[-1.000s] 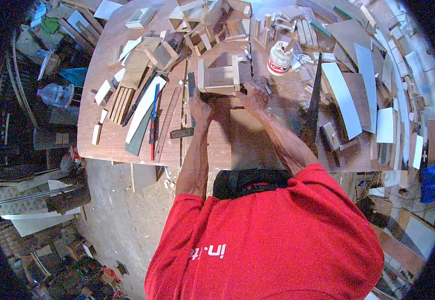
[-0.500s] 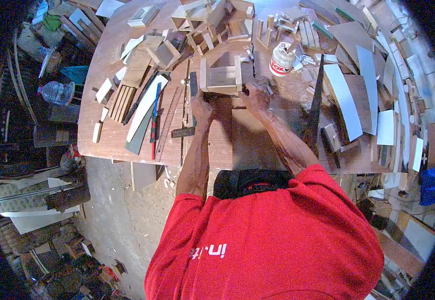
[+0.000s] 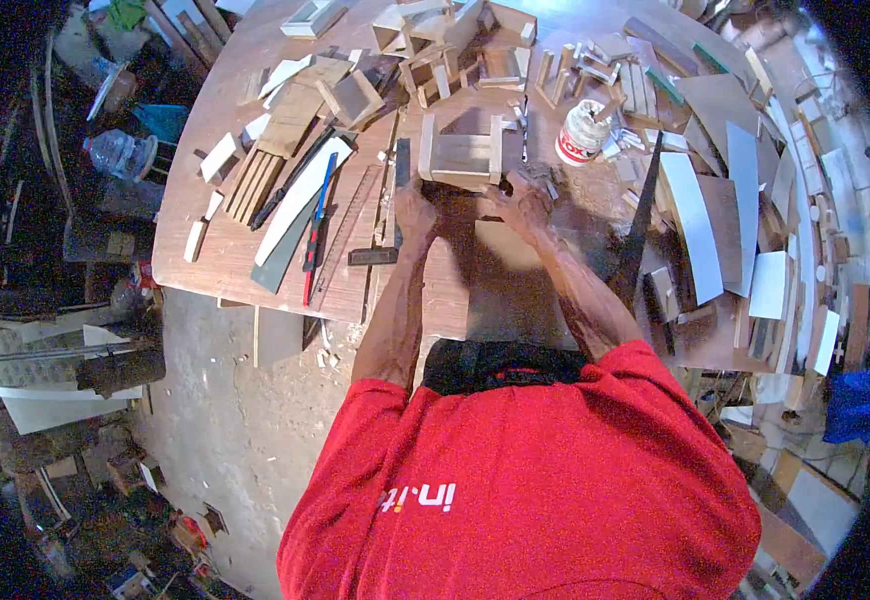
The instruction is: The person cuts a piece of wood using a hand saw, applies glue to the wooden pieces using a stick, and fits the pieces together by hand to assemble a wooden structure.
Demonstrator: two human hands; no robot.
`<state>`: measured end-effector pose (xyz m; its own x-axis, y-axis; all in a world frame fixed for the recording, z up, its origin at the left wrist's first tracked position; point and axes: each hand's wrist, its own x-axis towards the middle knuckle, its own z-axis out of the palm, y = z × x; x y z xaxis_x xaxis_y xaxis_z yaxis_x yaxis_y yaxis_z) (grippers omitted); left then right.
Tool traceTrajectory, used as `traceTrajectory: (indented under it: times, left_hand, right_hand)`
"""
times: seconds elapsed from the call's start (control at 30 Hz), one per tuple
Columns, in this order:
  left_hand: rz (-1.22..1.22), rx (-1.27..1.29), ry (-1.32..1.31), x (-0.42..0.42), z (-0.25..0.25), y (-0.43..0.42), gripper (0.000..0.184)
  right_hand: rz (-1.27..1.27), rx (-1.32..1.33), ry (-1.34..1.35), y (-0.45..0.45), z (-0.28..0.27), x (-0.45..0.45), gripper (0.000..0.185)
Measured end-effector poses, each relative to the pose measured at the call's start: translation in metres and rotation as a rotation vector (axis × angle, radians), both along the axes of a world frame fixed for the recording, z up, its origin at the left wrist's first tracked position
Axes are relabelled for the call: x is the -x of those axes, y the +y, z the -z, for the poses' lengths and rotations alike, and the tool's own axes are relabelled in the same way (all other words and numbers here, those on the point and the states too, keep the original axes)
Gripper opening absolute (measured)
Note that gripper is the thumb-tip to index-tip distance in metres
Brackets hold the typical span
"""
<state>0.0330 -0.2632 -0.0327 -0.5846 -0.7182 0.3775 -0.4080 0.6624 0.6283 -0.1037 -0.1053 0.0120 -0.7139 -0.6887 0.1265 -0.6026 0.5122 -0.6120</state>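
Observation:
A small open wooden box (image 3: 463, 181) sits on the table in front of me. My left hand (image 3: 416, 212) is closed at its near left corner, the fingertips partly hidden. At the near right corner, my right hand (image 3: 521, 202) has thumb and fingers bent against the box edge. A dark flat bar (image 3: 402, 165) lies just left of the box, beside my left hand. Below that hand is a dark block-like tool head (image 3: 373, 257). Small wood scraps (image 3: 545, 180) lie by my right hand, and an open white jar (image 3: 583, 135) with red lettering stands beyond them.
More small wooden frames (image 3: 500, 65) crowd the far side of the table (image 3: 435, 300). To the left lie a red-and-blue tool (image 3: 318, 230), a ruler (image 3: 350, 215) and slatted wood (image 3: 253, 188). A handsaw (image 3: 643, 210) and white panels (image 3: 690, 225) lie at right.
The camera view has shifted and tilted slightly, so the table items appear displaced. Both hands stay at the box's near corners, with the right hand's fingers slightly shifted.

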Motion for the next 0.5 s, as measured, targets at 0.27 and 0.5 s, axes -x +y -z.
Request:
traceTrajectory:
  times: [0.27,0.5]
  left_hand:
    - [0.095,-0.221,0.102,-0.001,-0.015,0.003,0.035]
    - [0.086,-0.182,0.145,-0.002,-0.041,0.014,0.034]
  right_hand:
    - [-0.075,-0.079,-0.06,0.002,-0.007,0.004,0.05]
    - [-0.014,-0.117,0.018,0.0,0.001,0.001,0.047]
